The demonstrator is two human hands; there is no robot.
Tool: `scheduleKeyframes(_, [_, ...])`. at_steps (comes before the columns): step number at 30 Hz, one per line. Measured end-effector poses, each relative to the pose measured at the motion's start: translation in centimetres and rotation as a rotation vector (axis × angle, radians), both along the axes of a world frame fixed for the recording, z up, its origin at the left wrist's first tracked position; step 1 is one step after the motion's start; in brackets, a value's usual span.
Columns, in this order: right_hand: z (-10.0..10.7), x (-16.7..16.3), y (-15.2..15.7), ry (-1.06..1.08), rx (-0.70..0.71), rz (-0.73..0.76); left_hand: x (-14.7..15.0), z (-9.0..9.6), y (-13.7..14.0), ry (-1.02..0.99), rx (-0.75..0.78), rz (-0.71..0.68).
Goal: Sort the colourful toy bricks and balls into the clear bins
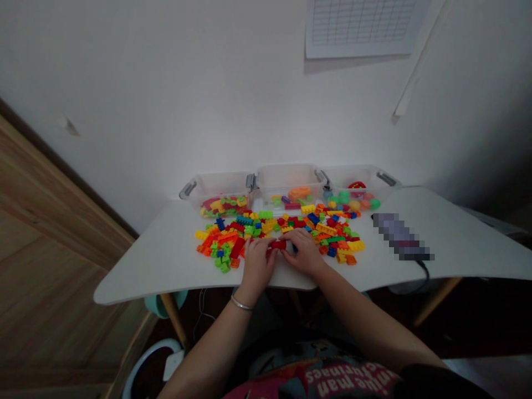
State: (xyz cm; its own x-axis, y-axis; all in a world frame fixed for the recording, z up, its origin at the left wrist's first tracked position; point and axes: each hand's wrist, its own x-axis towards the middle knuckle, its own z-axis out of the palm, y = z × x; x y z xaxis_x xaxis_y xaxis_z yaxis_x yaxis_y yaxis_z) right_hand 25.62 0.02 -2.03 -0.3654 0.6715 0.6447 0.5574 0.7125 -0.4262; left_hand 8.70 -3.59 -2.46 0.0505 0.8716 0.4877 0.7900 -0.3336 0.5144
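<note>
Between the fingertips of both hands is a small red building brick (278, 244), held just above the front part of the white table. My left hand (258, 256) pinches its left side, and a silvery bangle circles that wrist. From the other side, my right hand (302, 250) grips the brick's right end with thumb and fingers. Loose building bricks in many colours spread around and beyond both hands, among them a long red brick (238, 247) to the left and a yellow brick (356, 245) to the right. The fingers partly cover the held brick.
Three clear plastic bins line the wall: the left bin (224, 182) and middle bin (286, 175) hold bricks and other pieces, the right bin (353, 176) colourful balls. A pixelated dark device (399, 235) with a cable lies on the white table (145, 260) at right.
</note>
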Motion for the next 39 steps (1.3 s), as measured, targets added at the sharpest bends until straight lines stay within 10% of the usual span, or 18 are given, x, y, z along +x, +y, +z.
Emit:
scheduleKeyframes(13, [-0.2, 0.4, 1.3, 0.169, -0.047, -0.210, 0.6, -0.6, 0.4, 0.149, 0.048, 0.039])
scheduleKeyframes(20, [3.7, 3.0, 5.2, 0.429, -0.028, -0.417, 0.9, -0.2, 0.1, 0.347, -0.045, 0.002])
scheduleKeyframes(28, [9.3, 5.0, 11.5, 0.361, 0.044, -0.486, 0.9, 0.2, -0.1, 0.378, -0.079, 0.010])
scheduleKeyframes(39, [9.0, 3.5, 13.2, 0.170, -0.153, -0.695, 0.8, 0.2, 0.0, 0.374, -0.075, -0.004])
